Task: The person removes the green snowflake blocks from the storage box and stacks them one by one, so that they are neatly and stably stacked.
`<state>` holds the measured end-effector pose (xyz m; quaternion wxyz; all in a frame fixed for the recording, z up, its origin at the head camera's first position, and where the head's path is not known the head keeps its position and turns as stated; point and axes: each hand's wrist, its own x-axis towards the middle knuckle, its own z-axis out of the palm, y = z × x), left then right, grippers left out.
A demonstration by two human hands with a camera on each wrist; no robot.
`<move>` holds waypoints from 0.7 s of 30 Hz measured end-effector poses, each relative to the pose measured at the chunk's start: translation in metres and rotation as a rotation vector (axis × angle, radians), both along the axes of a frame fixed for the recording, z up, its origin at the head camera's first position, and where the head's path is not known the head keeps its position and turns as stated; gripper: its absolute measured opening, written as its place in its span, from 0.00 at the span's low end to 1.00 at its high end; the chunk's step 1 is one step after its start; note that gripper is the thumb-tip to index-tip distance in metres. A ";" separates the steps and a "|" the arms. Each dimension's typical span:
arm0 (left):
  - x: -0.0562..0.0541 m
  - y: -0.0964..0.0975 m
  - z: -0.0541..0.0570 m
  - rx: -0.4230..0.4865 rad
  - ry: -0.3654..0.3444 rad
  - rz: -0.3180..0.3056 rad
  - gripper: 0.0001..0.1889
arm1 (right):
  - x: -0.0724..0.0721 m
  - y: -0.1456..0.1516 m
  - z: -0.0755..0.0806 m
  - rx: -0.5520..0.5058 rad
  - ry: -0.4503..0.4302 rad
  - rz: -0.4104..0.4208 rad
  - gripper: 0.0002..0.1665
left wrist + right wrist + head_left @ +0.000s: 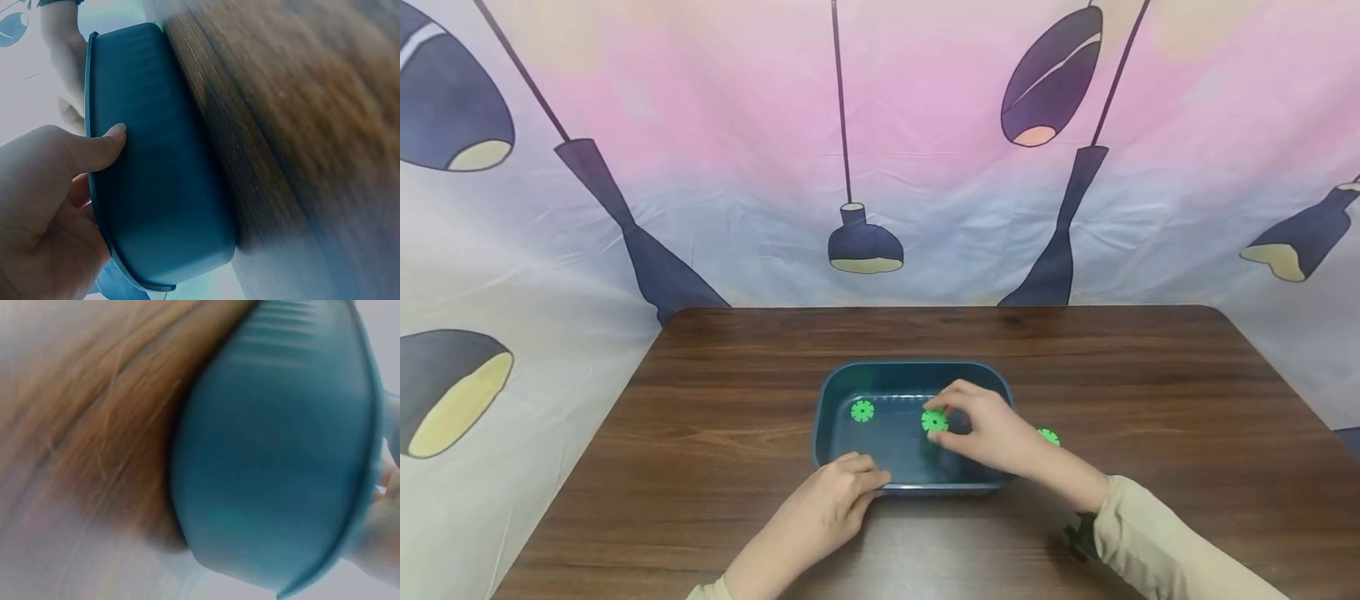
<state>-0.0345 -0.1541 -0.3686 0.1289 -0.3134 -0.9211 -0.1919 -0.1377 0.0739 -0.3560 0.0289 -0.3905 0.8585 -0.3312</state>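
Observation:
A dark teal rectangular tray sits in the middle of the brown wooden table. My left hand grips the tray's near rim, thumb pressed on the outer wall in the left wrist view. My right hand reaches over the tray's right side and pinches a green toothed disc just above the tray floor. A second green disc lies inside the tray at the left. A third green disc lies on the table right of the tray, partly behind my right wrist. The right wrist view shows only the tray's outer wall.
A patterned curtain with dark lamp shapes hangs behind and to the left of the table. The table's left edge runs diagonally near the curtain. Bare wood stretches to the tray's left, right and far side.

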 end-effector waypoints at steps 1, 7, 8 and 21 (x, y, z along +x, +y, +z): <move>0.000 0.000 -0.001 0.002 0.008 -0.002 0.07 | 0.000 0.004 0.002 -0.023 0.000 -0.028 0.18; 0.000 0.000 -0.004 0.016 0.057 -0.001 0.07 | 0.000 0.035 0.008 -0.063 0.054 -0.166 0.19; 0.000 0.000 -0.004 0.019 0.058 0.000 0.07 | -0.001 0.041 0.008 -0.062 0.064 -0.184 0.20; -0.001 0.001 -0.004 0.016 0.033 0.002 0.08 | -0.004 0.102 -0.018 0.008 0.139 -0.304 0.17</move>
